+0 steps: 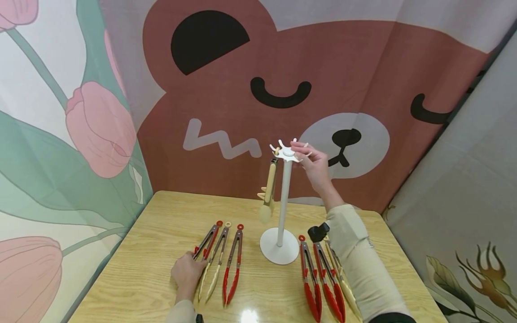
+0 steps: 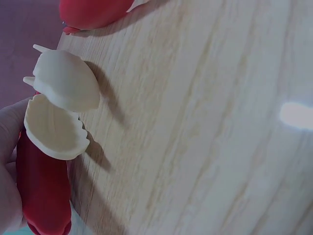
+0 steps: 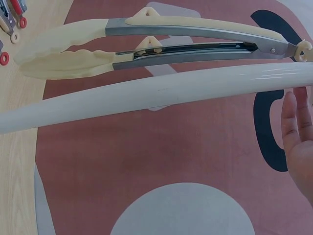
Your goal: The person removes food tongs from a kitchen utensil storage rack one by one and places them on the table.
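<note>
A white stand (image 1: 284, 197) with a ring of hooks on top rises from a round base. One pair of cream-tipped tongs (image 1: 269, 184) hangs from a left-hand hook; the right wrist view shows these hanging tongs (image 3: 161, 39) beside the white pole (image 3: 171, 90). My right hand (image 1: 315, 166) pinches the hooked top from its right side, thumb below and fingers above. On the table, my left hand (image 1: 187, 271) grips the leftmost red tongs (image 1: 210, 240). Their red tip (image 2: 44, 186) lies against that hand in the left wrist view, next to a cream tong tip (image 2: 68, 81).
Right of the left hand lie cream tongs (image 1: 218, 262) and red tongs (image 1: 233, 267). Right of the base are red tongs (image 1: 311, 282), another red pair (image 1: 331, 287) and cream tongs (image 1: 349, 291), partly behind the right sleeve. A printed curtain hangs behind the wooden table (image 1: 133, 269).
</note>
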Action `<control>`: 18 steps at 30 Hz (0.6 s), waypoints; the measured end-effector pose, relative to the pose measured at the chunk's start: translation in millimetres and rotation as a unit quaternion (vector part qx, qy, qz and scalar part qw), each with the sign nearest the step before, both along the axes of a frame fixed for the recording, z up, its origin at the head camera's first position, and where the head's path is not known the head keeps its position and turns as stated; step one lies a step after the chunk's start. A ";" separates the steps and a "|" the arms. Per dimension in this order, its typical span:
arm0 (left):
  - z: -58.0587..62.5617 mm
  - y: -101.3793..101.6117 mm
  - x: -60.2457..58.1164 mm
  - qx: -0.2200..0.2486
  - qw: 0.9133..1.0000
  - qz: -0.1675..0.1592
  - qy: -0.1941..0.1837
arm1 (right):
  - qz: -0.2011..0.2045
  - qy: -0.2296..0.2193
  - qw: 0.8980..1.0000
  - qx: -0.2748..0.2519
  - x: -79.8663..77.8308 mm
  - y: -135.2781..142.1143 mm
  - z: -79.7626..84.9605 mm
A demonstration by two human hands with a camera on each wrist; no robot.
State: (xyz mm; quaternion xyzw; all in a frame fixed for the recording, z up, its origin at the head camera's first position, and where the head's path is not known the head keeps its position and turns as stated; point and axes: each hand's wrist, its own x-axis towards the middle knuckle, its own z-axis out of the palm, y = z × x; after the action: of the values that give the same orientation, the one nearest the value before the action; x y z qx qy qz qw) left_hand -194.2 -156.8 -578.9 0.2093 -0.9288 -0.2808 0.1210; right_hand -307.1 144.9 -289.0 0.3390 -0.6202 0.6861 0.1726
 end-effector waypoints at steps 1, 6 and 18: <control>0.1 0.3 0.3 0.000 1.000 0.002 -0.001 | 0.001 0.000 1.000 -0.001 0.1 -0.2 0.1; 0.0 0.8 0.8 -0.001 1.000 0.004 -0.003 | -0.001 -0.001 1.000 -0.004 0.4 -0.7 -0.1; 1.4 1.8 1.9 -0.002 1.000 0.003 -0.006 | -0.005 0.002 1.000 -0.003 0.2 -1.0 0.4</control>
State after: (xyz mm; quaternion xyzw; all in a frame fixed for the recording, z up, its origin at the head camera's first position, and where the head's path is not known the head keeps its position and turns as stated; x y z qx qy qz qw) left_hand -192.3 -155.0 -577.6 0.2136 -0.9296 -0.2769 0.1165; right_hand -306.9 143.9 -288.6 0.3371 -0.6196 0.6861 0.1780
